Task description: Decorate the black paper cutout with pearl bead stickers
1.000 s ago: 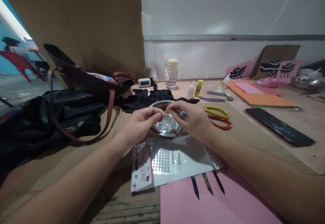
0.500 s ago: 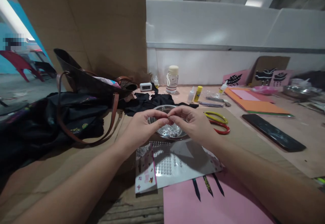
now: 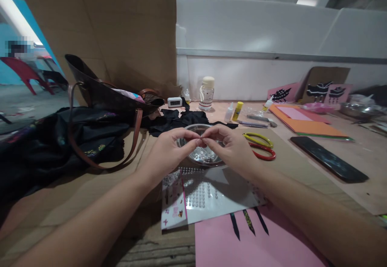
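Note:
My left hand (image 3: 171, 150) and my right hand (image 3: 231, 148) meet fingertip to fingertip above a round clear bowl (image 3: 207, 163) that holds small shiny pieces. Both are closed in a pinch, thumb against forefinger. Something tiny seems to be between the fingertips, too small to name. In front of the bowl lies a sheet of stick-on pearls (image 3: 195, 196), with rows of round silvery beads and a printed flap at its left. Nearer to me is a pink paper (image 3: 229, 245) with three dark pointed strips, their upper ends hidden under the bead sheet.
Scissors with yellow and red handles (image 3: 263, 154) lie right of my right hand, and a black phone (image 3: 328, 159) lies farther right. Behind the bowl are black cloth scraps (image 3: 193, 118), a glue stick (image 3: 237, 111) and a jar (image 3: 207, 93). A brown handbag (image 3: 105, 101) stands left.
The whole view has shifted very slightly. My hands keep the same pinch over the bowl, with only small fingertip movement.

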Demonstrator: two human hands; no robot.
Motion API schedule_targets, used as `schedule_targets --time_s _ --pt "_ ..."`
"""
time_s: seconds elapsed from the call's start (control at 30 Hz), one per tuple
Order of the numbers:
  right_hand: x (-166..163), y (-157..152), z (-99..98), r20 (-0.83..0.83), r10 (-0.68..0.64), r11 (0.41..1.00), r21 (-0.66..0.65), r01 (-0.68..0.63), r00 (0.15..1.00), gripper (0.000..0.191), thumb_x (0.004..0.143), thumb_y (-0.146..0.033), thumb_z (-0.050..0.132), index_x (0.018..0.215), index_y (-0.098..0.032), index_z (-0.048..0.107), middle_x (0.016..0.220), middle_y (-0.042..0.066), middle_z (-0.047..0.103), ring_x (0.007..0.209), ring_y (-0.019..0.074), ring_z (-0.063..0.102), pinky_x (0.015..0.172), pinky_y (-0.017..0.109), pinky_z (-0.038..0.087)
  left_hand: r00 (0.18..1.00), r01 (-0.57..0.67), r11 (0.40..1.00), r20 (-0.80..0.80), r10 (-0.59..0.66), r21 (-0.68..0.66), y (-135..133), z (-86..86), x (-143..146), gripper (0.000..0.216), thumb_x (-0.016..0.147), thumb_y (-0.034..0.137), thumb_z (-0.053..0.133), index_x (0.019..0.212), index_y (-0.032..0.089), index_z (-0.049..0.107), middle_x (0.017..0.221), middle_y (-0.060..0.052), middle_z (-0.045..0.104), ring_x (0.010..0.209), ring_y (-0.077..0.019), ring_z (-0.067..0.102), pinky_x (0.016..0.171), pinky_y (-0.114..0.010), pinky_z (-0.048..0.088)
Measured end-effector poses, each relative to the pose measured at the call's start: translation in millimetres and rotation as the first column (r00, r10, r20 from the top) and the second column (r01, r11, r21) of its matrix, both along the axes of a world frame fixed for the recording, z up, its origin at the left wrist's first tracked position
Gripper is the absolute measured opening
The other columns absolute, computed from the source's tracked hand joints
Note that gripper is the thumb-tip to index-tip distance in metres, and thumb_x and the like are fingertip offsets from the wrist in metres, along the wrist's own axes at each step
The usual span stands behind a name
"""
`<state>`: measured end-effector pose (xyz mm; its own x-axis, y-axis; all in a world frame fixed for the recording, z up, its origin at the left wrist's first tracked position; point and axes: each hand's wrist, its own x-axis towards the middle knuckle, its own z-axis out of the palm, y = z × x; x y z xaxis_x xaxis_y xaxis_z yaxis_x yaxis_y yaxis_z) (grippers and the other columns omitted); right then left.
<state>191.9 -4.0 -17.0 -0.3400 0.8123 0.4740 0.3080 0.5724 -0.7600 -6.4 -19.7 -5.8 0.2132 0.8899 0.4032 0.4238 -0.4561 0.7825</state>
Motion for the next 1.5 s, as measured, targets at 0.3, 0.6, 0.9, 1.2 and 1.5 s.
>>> schedule_targets --time_s 0.3,0.6,0.9,1.2,1.5 --pt "-6 -6 3.3 0.040 -0.030 0.998 0.058 0.027 0.999 0.004 0.087 -0.023 0.066 0.091 -0.021 0.066 0.086 0.001 0.072 0.080 0.0155 0.067 0.073 0.030 0.053 0.981 -0.008 0.977 -0.186 0.049 0.212 1 -3.7 0 0.007 0.087 0.024 0.063 0.083 0.021 0.068 0.085 0.001 0.070 0.084 -0.0174 0.062 0.087 -0.031 0.044" --pt "-7 -9 6.1 0.105 -0.062 0.982 0.185 0.042 0.992 0.002 0.087 -0.021 0.066 0.089 -0.022 0.067 0.084 -0.001 0.072 0.076 0.0141 0.065 0.069 0.027 0.049 0.978 -0.023 0.975 -0.196 0.068 0.222 -1 -2.3 3 0.008 0.085 0.023 0.059 0.079 0.021 0.062 0.083 0.000 0.068 0.084 -0.0183 0.060 0.085 -0.032 0.043" --pt "-6 1 0.2 0.059 -0.038 0.999 0.029 0.037 0.998 0.003 0.086 -0.022 0.062 0.088 -0.021 0.063 0.082 0.000 0.071 0.074 0.0143 0.065 0.068 0.029 0.050 0.999 0.011 1.000 -0.046 -0.011 -0.010 -1 -2.4 3 0.013 0.089 0.026 0.056 0.081 0.019 0.063 0.082 0.001 0.065 0.078 -0.0161 0.059 0.068 -0.026 0.042" --pt "4 -7 21.1 0.016 0.007 0.997 0.081 -0.008 1.000 0.006 0.091 -0.025 0.062 0.091 -0.020 0.064 0.080 0.000 0.072 0.077 0.0136 0.067 0.072 0.028 0.052 0.996 0.016 0.998 -0.084 -0.012 0.053 11 -9.2 -5 0.029 0.099 0.038 0.048 0.099 0.019 0.069 0.097 -0.004 0.070 0.094 -0.0199 0.062 0.087 -0.033 0.045" --pt "53 -31 2.2 0.668 0.096 0.942 0.178 -0.283 0.738 0.014 0.094 -0.021 0.054 0.087 -0.022 0.066 0.070 -0.002 0.066 0.060 0.0109 0.055 0.055 0.023 0.036 0.948 -0.076 0.975 -0.289 0.135 0.207 14 -16.2 -2 0.024 0.091 0.025 0.059 0.112 0.016 0.068 0.105 -0.005 0.072 0.100 -0.0207 0.064 0.094 -0.035 0.047"
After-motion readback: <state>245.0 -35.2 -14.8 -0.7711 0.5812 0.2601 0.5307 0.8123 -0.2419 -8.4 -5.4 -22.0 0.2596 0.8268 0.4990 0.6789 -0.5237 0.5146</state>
